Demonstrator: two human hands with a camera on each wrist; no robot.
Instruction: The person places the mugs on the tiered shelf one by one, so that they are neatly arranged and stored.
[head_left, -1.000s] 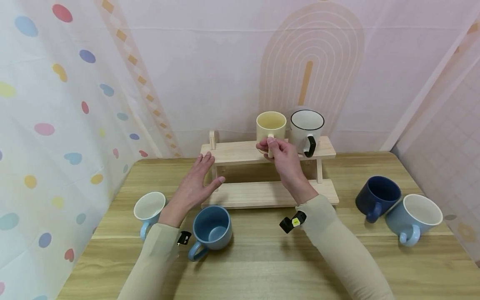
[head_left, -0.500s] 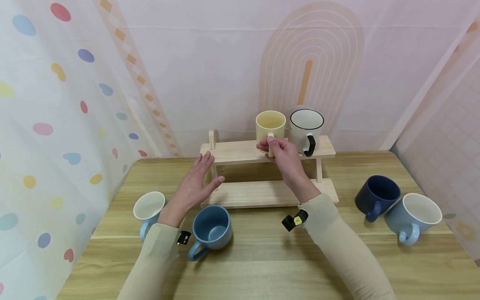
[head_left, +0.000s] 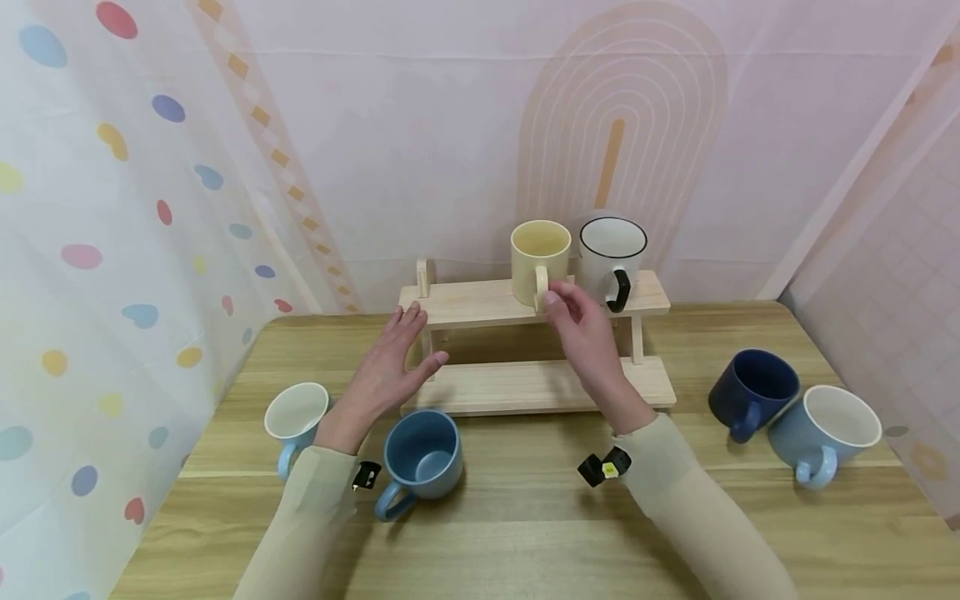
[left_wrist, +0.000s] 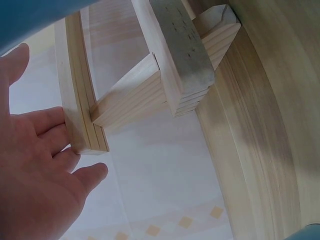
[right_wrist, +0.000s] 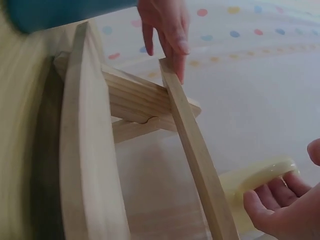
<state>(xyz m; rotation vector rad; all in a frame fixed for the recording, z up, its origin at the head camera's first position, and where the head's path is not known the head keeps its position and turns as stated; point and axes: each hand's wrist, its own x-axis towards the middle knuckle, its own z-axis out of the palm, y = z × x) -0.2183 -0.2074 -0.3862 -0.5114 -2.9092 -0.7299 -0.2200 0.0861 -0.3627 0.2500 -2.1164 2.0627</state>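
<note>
A pale yellow mug (head_left: 540, 258) stands upright on the upper tier of a two-step wooden rack (head_left: 472, 300), its handle facing me. My right hand (head_left: 588, 333) is just right of that handle, fingers loosely bent. In the right wrist view its fingertips (right_wrist: 282, 192) are right at the handle (right_wrist: 272, 167), with the thumb apart from it. My left hand (head_left: 382, 367) is spread at the rack's left end; in the left wrist view its fingers (left_wrist: 50, 132) rest against the end of the upper board (left_wrist: 82, 100).
A white mug with a black handle (head_left: 611, 258) stands beside the yellow one. A blue mug (head_left: 424, 458) is in front of the rack, a white-and-blue cup (head_left: 296, 412) at left. At right are a navy mug (head_left: 753, 392) and a light blue mug (head_left: 825, 433).
My right hand has let go of the yellow mug's handle and drawn slightly to the right, uncovering the handle. The left hand and the mugs have stayed put.
</note>
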